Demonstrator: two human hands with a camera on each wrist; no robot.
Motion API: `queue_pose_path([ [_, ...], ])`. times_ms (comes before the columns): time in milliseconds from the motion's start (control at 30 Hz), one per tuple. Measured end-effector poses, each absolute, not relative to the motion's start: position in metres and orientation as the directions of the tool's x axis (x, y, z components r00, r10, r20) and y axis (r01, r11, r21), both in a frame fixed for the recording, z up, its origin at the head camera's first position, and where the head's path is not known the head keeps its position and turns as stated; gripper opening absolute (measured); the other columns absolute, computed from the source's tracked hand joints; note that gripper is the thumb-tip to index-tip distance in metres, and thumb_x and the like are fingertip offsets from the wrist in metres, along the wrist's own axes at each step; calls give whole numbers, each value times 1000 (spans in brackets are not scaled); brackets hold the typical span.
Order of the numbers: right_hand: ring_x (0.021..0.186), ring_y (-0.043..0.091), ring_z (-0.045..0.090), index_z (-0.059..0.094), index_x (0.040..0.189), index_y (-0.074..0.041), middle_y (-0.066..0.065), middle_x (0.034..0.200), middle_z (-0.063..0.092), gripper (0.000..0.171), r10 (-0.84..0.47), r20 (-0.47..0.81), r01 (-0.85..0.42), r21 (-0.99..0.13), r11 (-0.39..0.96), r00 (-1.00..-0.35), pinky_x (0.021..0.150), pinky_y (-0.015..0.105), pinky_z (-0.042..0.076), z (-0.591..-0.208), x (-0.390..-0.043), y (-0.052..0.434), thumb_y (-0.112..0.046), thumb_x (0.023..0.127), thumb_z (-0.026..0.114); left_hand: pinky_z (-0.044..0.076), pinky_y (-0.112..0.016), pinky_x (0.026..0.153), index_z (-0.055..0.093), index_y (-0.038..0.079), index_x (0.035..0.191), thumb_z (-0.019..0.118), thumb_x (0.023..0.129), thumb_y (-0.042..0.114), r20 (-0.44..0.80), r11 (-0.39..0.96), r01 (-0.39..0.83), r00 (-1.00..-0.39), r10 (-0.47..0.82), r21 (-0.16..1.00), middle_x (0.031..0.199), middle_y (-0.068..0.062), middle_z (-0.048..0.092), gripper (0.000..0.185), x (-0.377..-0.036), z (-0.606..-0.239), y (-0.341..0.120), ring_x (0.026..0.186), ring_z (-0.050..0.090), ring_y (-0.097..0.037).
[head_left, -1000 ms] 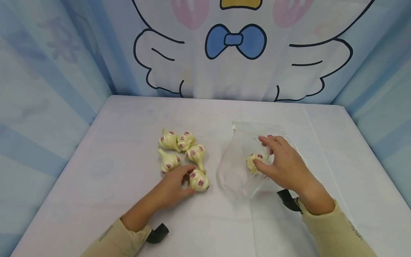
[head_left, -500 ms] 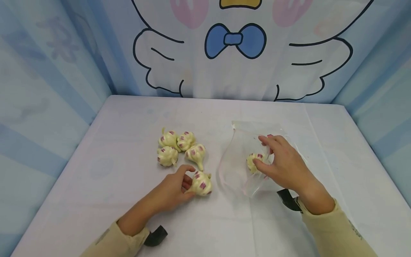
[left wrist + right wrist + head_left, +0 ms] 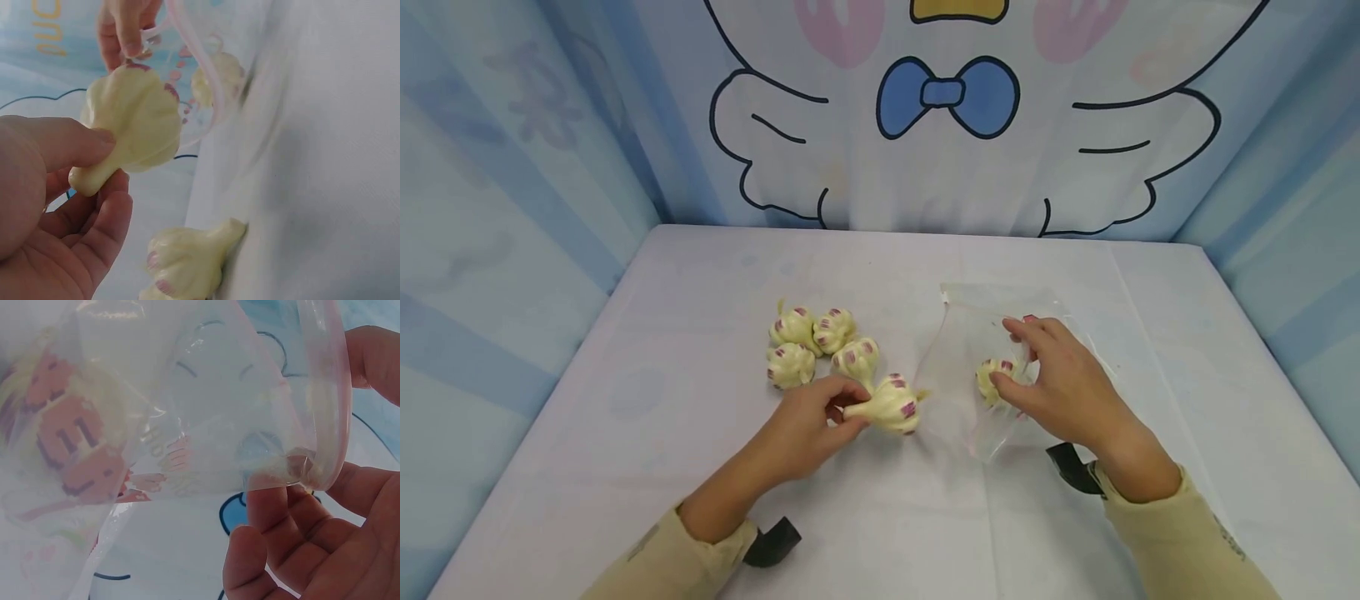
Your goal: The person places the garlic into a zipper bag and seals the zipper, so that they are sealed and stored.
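The left hand (image 3: 808, 425) pinches a garlic bulb (image 3: 891, 405) by its stem, thumb above and fingers curled beneath, and holds it just off the table (image 3: 662, 433), its fat end turned toward the bag (image 3: 970, 358). In the left wrist view the same bulb (image 3: 134, 122) sits between thumb and forefinger, with the bag's pink rim (image 3: 206, 75) just past it — close, but I cannot tell whether they touch.

The right hand (image 3: 1060, 383) grips the clear bag's upper edge, fingers curled round the rim and lifting it so the mouth gapes toward the left hand. The right wrist view shows the rim (image 3: 331, 400) folded between thumb and fingers (image 3: 275, 519), the plastic printed with pink marks. One bulb (image 3: 994, 375) already lies inside the bag, just beside the right hand's fingertips.

Four more bulbs sit in a cluster near the middle of the table, left of the bag: two side by side at the back (image 3: 792, 327) (image 3: 833, 328), one in front of them on the left (image 3: 788, 365), and one (image 3: 857, 358) nearest the left hand, stem pointing toward the near edge. The bag lies right of centre, well clear of the right edge.

Both sleeves are beige, each with a dark strap (image 3: 771, 542) at the wrist. A blue cartoon backdrop (image 3: 951, 92) with a bow tie hangs behind the far edge.
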State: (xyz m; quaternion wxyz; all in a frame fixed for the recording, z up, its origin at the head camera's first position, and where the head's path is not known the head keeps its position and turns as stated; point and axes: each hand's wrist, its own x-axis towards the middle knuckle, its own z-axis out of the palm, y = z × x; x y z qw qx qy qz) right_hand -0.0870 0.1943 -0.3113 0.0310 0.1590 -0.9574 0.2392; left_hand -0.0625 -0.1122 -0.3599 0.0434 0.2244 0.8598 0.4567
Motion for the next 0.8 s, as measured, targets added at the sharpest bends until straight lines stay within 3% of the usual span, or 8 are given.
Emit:
queue_pose_path([
  [333,95,28,54,52,139,5,21,127,55,63,-293,131,-320,-447,835,-947,70,40,51,-312,-86,192,-22,87,75,56,-24,74,66,0,105,70,87,-5,224,397,357,-912,343,845,100,-7,67,20,-71,-358,-91,84,65,-17],
  [800,93,28,55,53,138,6,21,125,56,62,-305,162,-345,-438,830,-939,73,44,51,-312,-84,190,-18,85,76,56,-22,77,69,-3,106,67,89,-7,190,426,352,-906,377,834,102,-11,68,18,-83,-357,-60,89,68,-21],
])
